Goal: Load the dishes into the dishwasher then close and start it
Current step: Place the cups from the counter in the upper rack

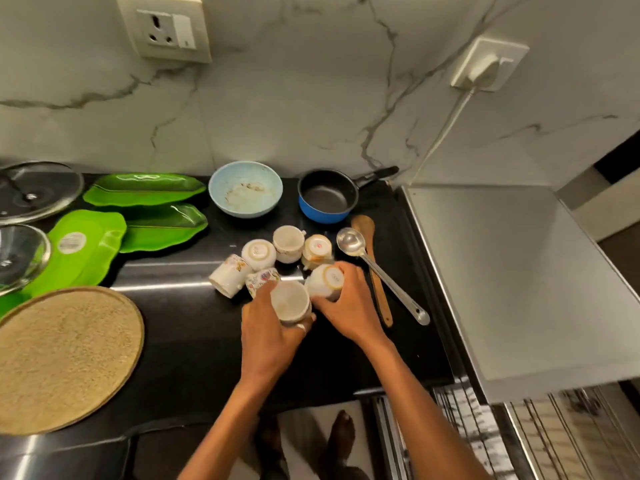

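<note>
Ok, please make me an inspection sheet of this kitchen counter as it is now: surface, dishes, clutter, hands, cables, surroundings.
Surface: black counter, crowded.
Job's things: cluster of small cups; soiled blue bowl; blue saucepan; steel ladle; wooden spatula; green leaf plates; glass lids.
Clutter: round woven mat.
Hands: left hand holds a cup; right hand holds another cup.
Cables: white cord from wall plug.
Surroundings: marble wall; dishwasher rack at lower right.

Dim, soft blur, fisheye edges
</note>
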`<state>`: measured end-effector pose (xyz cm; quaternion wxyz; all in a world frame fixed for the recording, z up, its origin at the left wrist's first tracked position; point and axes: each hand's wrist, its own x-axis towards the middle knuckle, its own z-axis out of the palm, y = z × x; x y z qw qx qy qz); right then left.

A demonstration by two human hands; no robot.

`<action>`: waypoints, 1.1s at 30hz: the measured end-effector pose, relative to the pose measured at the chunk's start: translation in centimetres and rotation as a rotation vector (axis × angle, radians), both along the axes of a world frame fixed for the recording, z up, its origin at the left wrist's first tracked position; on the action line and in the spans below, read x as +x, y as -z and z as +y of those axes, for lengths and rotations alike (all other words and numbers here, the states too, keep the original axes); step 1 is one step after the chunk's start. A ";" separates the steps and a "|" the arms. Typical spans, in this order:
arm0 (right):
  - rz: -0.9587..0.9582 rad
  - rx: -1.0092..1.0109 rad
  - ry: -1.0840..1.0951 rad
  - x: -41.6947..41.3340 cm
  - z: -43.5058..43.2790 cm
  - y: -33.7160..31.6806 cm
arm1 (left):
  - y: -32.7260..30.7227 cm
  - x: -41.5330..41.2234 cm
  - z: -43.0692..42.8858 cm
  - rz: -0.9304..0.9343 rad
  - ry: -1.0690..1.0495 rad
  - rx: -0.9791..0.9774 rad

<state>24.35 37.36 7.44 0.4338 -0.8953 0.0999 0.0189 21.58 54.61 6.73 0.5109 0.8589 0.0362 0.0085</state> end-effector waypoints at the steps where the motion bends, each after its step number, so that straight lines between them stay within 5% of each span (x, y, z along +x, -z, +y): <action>1: -0.008 0.039 0.052 -0.4 -0.5 -0.4 | -0.6 0.1 -0.5 -0.015 0.013 -0.019; 11: -0.033 1.178 0.498 -6.1 -7.6 -3.2 | -4.4 -2.6 -9.4 0.080 0.044 -0.441; 15: -0.072 1.393 0.525 -12.4 -12.4 -3.6 | -4.1 -7.6 -14.1 0.091 0.085 -0.475; 28: -0.036 1.288 0.828 -38.5 -33.7 5.4 | 4.0 -29.2 -34.9 0.301 0.216 -0.380; 33: 0.056 0.867 0.877 -44.3 -40.3 10.2 | 9.8 -32.1 -40.4 0.373 0.403 -0.080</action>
